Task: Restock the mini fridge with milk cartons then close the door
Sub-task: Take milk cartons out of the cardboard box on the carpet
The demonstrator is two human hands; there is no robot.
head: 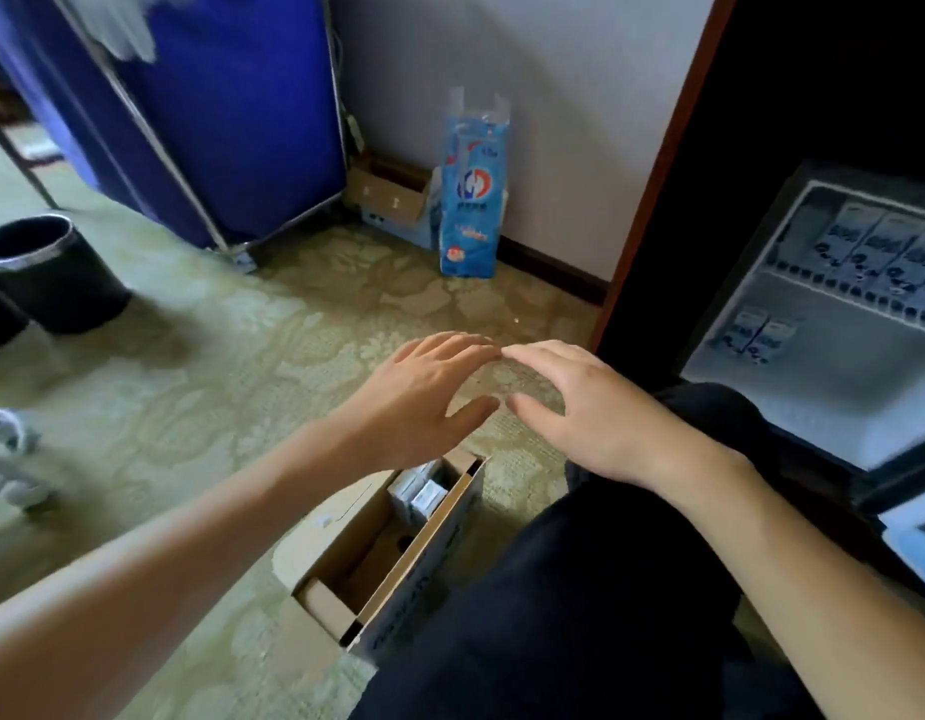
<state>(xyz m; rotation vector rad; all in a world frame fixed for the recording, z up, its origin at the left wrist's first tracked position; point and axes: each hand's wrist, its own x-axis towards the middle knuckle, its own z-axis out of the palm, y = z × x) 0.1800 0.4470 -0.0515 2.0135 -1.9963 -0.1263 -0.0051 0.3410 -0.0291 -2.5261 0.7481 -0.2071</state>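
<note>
Both bare forearms are stretched forward from the bottom edge; the left hand [424, 392] and right hand [579, 402] are held palm down, fingers released and spread, grasping nothing, their fingertips almost meeting above an open cardboard box [429, 543]; a few milk cartons [421, 496] are seen at the box's far end; the box is set on patterned carpet [242, 356], just beside a knee in dark trousers [579, 589]. To the right, the mini fridge [813, 407] is seen open; a row of cartons [881, 241] is stood on its upper shelf; a pair of cartons [756, 332] is stood below. Farther off, a blue-and-white plastic pack [470, 210] and a small carton [392, 192] are placed against the wall, beside a blue linen cart [216, 122]; a black waste bin [49, 272] is stood at left.
</note>
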